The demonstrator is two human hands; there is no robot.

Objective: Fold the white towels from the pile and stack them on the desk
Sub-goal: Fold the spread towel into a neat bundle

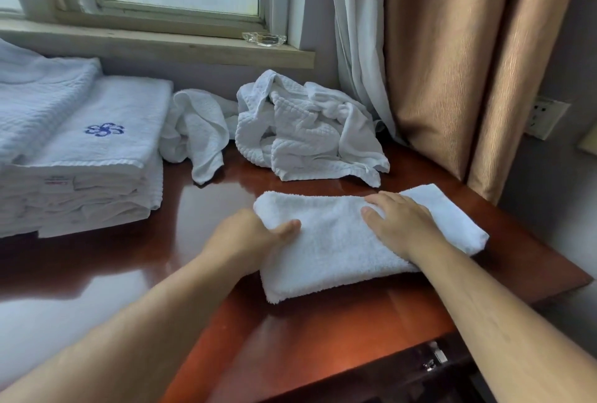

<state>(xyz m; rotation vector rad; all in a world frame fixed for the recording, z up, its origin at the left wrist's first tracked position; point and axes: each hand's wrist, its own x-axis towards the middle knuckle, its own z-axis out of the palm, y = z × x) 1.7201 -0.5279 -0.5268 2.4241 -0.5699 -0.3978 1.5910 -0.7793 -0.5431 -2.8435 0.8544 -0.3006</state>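
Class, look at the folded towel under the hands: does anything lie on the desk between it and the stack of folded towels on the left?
Nothing visible does. Bare desk separates the folded towel from the stack. The unfolded pile lies further back, off that path. The left hand grips the towel's left end; the right hand rests flat on it.

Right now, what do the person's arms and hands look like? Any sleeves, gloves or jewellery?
Both forearms are bare right to the bottom of the picture, with no sleeves showing. The left hand and right hand wear no gloves. No watch, bracelet or ring is visible on what shows of either, and there are no markings.
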